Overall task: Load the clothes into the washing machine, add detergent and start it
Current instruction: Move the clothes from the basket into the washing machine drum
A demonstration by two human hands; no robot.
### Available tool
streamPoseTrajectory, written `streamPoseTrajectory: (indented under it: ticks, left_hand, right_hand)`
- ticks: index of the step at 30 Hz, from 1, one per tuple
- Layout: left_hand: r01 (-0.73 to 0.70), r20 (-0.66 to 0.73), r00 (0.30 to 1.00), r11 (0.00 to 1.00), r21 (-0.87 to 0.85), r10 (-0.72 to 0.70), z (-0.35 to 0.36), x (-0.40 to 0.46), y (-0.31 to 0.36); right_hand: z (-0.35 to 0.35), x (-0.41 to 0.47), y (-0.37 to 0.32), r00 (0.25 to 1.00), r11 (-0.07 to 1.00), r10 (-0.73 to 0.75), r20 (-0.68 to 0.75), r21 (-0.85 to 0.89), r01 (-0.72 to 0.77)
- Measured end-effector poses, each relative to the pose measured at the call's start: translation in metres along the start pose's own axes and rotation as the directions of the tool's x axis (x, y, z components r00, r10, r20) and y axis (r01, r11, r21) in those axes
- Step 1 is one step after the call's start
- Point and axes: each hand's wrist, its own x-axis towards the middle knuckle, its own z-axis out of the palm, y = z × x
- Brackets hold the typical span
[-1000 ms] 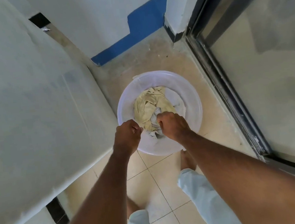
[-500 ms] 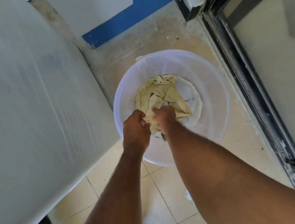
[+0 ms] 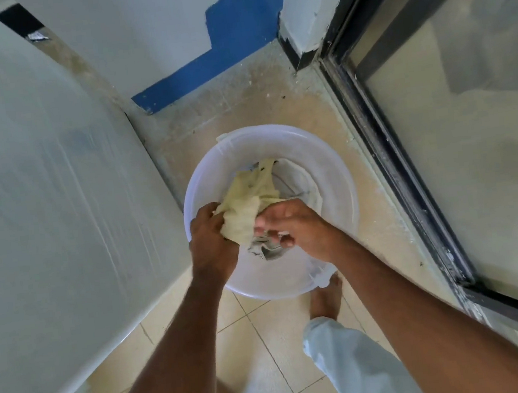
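Both hands are down in the white plastic basin (image 3: 328,169) on the tiled floor (image 3: 268,350), and this is the loading step, right at its opening. The left hand (image 3: 211,240) has its fingers curled into the bunched pale yellow garment (image 3: 246,207), gripping it at the near edge. The right hand (image 3: 290,225) is beside it, its fingers (image 3: 283,240) bent round a grey-and-white striped piece of cloth (image 3: 265,250) that hangs just below the yellow one, pinching it. A white garment (image 3: 297,179) lies lower in the basin, at the far right side, untouched. So the clothes sit in the basin or in the hands just above it, none in the machine yet. The big pale panel (image 3: 56,187) on the left, under a plastic film, may be the washer's body or lid, but that cannot be told from here. A glass sliding door (image 3: 470,140) runs along the right, and 1 bare foot (image 3: 325,298) stands touching the basin's near rim. The next move, by the look of it: lift the bundle clear without trailing the striped piece, turn left, get it into the drum. Then the white garment, detergent and the start button remain.
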Motion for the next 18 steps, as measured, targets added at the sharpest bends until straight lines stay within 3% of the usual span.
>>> streamPoseTrajectory:
  ticks: [2, 4, 6, 8, 10, 18]
  left_hand:
    - [0.172, -0.004, 0.985, 0.978, -0.115, -0.173, -0.016, 0.002, 0.01]
    - [0.335, 0.006, 0.94, 0.919, -0.206, -0.341, -0.03, 0.007, 0.016]
    - [0.339, 0.002, 0.941, 0.938, -0.067, -0.339, -0.04, 0.011, 0.018]
    - [0.286, 0.005, 0.957, 0.941, 0.181, -0.292, -0.048, 0.011, 0.019]
    - [0.271, 0.014, 0.958, 0.923, 0.273, -0.285, -0.054, 0.009, 0.019]
    - [0.279, 0.018, 0.96, 0.96, 0.016, -0.279, -0.08, -0.008, 0.038]
  right_hand:
    - [-0.021, -0.005, 0.01, 0.944, 0.995, 0.102, -0.315, 0.017, -0.102]
    - [-0.038, -0.004, 0.022, 0.842, 0.94, 0.125, -0.526, -0.209, -0.269]
    - [-0.044, -0.003, 0.03, 0.846, 0.856, 0.12, -0.519, -0.377, -0.353]
    - [-0.041, -0.002, 0.031, 0.884, 0.815, 0.104, -0.456, -0.47, -0.339]
    - [-0.034, 0.0, 0.027, 0.909, 0.78, 0.054, -0.413, -0.551, -0.297]
    - [-0.003, -0.006, -0.002, 0.937, 0.751, 0.004, -0.35, -0.618, -0.234]
